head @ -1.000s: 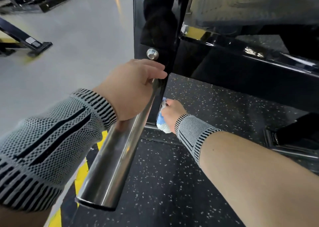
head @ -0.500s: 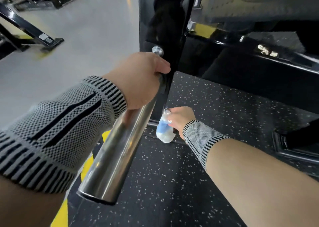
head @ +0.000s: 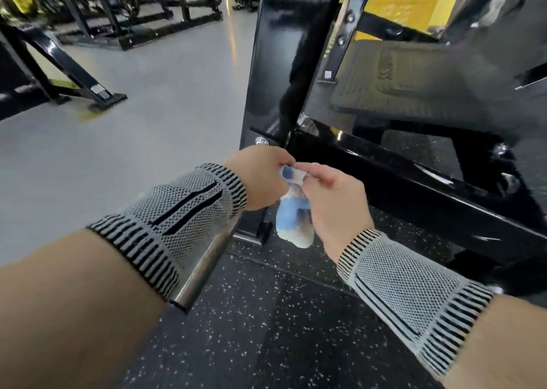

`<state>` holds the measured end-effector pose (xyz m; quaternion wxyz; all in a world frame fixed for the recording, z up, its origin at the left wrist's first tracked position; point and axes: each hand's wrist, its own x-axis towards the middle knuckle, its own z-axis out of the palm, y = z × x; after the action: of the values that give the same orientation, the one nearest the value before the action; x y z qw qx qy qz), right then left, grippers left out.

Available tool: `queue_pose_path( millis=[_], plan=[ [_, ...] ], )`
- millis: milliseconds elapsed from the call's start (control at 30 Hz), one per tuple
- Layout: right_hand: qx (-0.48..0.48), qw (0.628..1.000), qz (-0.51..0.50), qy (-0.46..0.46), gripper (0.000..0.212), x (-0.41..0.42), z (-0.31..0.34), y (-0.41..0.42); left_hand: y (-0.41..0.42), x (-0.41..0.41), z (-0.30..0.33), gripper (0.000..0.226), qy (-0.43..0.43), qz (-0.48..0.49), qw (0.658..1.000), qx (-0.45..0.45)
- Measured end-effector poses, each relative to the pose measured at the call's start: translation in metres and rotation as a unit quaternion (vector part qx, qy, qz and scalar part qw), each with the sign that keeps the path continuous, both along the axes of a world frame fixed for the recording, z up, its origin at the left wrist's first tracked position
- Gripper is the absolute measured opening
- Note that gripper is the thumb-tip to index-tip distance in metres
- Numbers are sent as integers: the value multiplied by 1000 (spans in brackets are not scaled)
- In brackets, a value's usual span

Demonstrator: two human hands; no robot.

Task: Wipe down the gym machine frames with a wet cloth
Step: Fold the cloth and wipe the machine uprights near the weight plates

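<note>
We see both hands meet before the glossy black machine frame upright (head: 266, 72). Left hand (head: 260, 178) and right hand (head: 334, 202) each pinch the crumpled blue-and-white wet cloth (head: 293, 220), which hangs below the grip. Polished steel bar (head: 204, 258) lies under the left wrist.

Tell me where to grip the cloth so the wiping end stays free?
Grip the cloth at its bunched upper end, from above, where the left hand and right hand already pinch it. The rest hangs loose below the fingers, free to meet the black frame.
</note>
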<state>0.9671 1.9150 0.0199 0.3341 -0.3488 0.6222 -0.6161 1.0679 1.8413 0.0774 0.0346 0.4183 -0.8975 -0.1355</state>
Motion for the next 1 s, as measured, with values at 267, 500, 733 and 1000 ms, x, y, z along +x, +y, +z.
queue_pose_path(
  millis=[267,500,733,1000],
  plan=[
    [30,999,-14,-13,9,0,36,12,28,2,-10,8,260,129,943,164],
    [160,985,-17,60,12,43,58,35,66,62,-5,26,359,295,849,252],
    [237,961,106,92,19,117,170,39,82,147,99,31,341,373,811,294],
    [208,959,157,116,12,195,342,11,87,214,253,28,458,435,643,433]
  ],
)
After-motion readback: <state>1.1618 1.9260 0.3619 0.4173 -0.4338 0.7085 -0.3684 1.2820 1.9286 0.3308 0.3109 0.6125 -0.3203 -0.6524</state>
